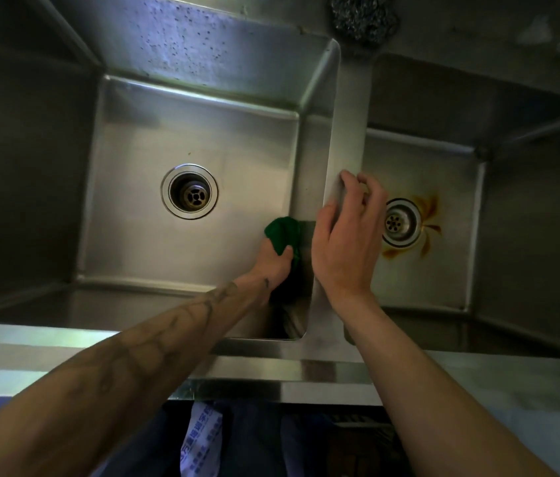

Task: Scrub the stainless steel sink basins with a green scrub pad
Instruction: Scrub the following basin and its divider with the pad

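In left basin (141, 139), left hand (273, 261) gripping green pad (283, 232)

head cam | above, looking steeply down | close over double sink (347, 132) | single view

Two basins sit side by side, the left basin (154, 142) at nine o'clock of the divider (349, 132) and the right basin (444, 201) at three o'clock. Each holds a drain: one (189, 191) mid-floor on the left, the other (401, 223) on the right, near the divider. A wire scourer (363, 18) lies on the rim at twelve o'clock of the divider. The left hand (273, 261) is in the left basin with the pad (283, 235) against the wall at three o'clock. The right hand (347, 235) rests on the divider.
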### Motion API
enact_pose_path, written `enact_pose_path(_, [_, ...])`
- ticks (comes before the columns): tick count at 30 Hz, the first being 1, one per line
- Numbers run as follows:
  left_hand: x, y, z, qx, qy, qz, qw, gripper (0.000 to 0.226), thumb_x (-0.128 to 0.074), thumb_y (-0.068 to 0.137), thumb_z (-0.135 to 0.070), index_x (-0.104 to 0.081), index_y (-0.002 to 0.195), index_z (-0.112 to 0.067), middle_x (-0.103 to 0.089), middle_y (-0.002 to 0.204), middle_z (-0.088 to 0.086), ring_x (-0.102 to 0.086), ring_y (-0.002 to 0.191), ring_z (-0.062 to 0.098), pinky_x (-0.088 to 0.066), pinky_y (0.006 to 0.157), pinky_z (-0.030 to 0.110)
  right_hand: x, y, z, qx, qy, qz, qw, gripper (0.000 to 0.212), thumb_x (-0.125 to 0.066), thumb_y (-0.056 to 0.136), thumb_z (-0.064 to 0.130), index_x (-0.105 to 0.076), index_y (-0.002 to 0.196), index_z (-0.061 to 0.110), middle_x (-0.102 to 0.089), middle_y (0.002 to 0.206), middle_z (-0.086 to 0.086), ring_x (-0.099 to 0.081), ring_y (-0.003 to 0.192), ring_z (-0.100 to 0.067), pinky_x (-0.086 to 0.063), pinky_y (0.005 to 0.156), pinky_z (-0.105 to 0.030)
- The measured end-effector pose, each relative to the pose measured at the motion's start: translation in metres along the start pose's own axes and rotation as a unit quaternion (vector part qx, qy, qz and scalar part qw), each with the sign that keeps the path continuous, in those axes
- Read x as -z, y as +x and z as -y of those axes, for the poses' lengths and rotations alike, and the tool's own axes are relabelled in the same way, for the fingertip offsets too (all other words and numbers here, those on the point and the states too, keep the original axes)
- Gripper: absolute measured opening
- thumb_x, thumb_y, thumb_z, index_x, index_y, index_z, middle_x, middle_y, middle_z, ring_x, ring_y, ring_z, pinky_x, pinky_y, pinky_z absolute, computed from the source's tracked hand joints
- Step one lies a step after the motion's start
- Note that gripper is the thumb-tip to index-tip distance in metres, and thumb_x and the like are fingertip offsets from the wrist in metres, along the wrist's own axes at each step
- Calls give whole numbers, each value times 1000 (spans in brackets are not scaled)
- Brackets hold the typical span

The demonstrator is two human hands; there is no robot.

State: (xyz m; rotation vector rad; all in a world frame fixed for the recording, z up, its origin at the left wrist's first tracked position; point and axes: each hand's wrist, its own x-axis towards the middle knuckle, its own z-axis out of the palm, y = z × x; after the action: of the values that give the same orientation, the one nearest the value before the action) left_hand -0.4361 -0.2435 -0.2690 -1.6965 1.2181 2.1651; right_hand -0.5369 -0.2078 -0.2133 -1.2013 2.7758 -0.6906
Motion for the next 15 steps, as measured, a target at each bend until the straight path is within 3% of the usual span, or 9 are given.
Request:
enact_pose_path(4, [5, 4, -9, -84, -49, 18, 995, 12, -48, 113, -43, -45, 124, -39, -67, 123, -3, -72, 103, 8, -60, 76, 24, -2, 0, -2, 5, -12, -5, 1000, 35, -51, 104, 18, -55, 139, 13, -47, 143, -12, -50, 124, -20, -43, 103, -28])
enact_pose_path(6, [2, 6, -12, -110, -32, 4, 993, 14, -47, 114, -41, -43, 126, -34, -65, 126, 2, -71, 109, 15, -61, 83, 32, -3, 0, -2, 5, -14, -6, 1000, 35, -50, 104, 19, -55, 139, 13, -47, 143, -12, -50, 125, -20, -42, 103, -26])
enact_pose_path(8, [-3, 8, -11, -91, -3, -23, 996, 26, -44, 116, -29, -41, 139, -19, -60, 139, 13, -63, 127, 32, -54, 107, 50, -2, 0, -2, 2, -14, -2, 1000, 36, -51, 104, 20, -55, 139, 14, -47, 144, -11, -49, 124, -19, -39, 102, -23])
enact_pose_path(10, [-4, 11, -13, -58, 31, -39, 997, 41, -41, 117, -23, -36, 154, -8, -54, 151, 17, -53, 141, 35, -43, 121, 50, -1, 0, -1, 0, -20, -1, 1000, 36, -51, 104, 19, -55, 139, 13, -47, 144, -12, -49, 124, -18, -35, 101, -19])
enact_pose_path(12, [-5, 15, -15, -80, 30, -48, 995, 38, -40, 117, -22, -39, 153, -10, -56, 148, 15, -55, 137, 31, -44, 120, 47, -2, 0, -1, 2, -28, -4, 1000, 36, -51, 103, 19, -55, 139, 13, -47, 144, -12, -47, 123, -16, -31, 100, -17])
enact_pose_path(15, [-7, 16, -24, -172, 9, -66, 983, 16, -43, 116, -32, -46, 130, -24, -64, 126, 5, -65, 112, 22, -57, 94, 33, -3, 0, -1, -3, -29, -7, 1000, 36, -50, 103, 20, -55, 138, 13, -48, 143, -13, -47, 123, -16, -30, 100, -17])
